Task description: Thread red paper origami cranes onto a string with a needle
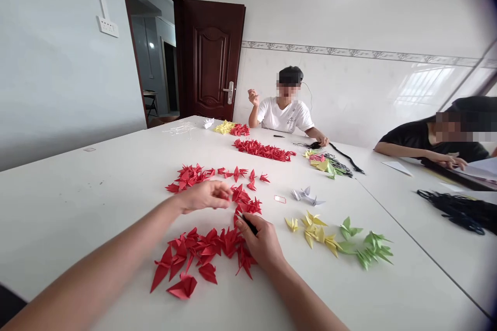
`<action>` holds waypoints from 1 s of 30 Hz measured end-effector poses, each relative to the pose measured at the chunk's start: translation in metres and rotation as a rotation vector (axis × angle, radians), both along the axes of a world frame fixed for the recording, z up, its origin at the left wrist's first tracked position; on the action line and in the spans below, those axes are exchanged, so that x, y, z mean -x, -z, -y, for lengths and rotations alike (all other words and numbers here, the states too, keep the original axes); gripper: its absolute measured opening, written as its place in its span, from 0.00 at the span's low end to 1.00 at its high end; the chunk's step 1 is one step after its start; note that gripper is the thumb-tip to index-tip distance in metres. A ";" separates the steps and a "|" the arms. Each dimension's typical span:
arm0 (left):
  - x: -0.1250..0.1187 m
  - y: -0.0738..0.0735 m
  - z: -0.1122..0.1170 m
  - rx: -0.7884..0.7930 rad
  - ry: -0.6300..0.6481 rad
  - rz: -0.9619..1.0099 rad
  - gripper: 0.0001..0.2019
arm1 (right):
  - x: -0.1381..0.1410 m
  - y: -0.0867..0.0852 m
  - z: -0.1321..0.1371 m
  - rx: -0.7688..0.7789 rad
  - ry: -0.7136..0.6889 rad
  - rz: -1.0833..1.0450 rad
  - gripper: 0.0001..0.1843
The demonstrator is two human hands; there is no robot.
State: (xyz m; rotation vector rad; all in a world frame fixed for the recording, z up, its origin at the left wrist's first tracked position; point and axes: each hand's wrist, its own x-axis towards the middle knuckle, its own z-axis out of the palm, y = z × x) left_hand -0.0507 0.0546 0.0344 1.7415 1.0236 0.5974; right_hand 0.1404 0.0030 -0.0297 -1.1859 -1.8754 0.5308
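Many folded red paper cranes lie in loose heaps on the white table (97, 207), the largest pile (200, 253) just below my hands. My right hand (261, 242) pinches a slim black object (248, 224) whose tip points into the red cranes. My left hand (204, 195) hangs just above a scattered band of red cranes (194, 178), its fingers curled together. Its fingertips almost reach a red crane (238, 194). I cannot tell whether those fingers hold something small.
Yellow and green paper cranes (337, 240) lie right of my hands, with grey ones (305, 196) beyond. Farther along are more red cranes (264, 150) and black cords (337, 163). Two seated people (285, 106) (430, 139) work at the table's far side and right end.
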 end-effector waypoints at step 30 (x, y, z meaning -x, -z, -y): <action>-0.026 0.032 0.021 -0.604 -0.009 -0.164 0.22 | 0.002 0.005 -0.001 -0.006 0.024 -0.003 0.15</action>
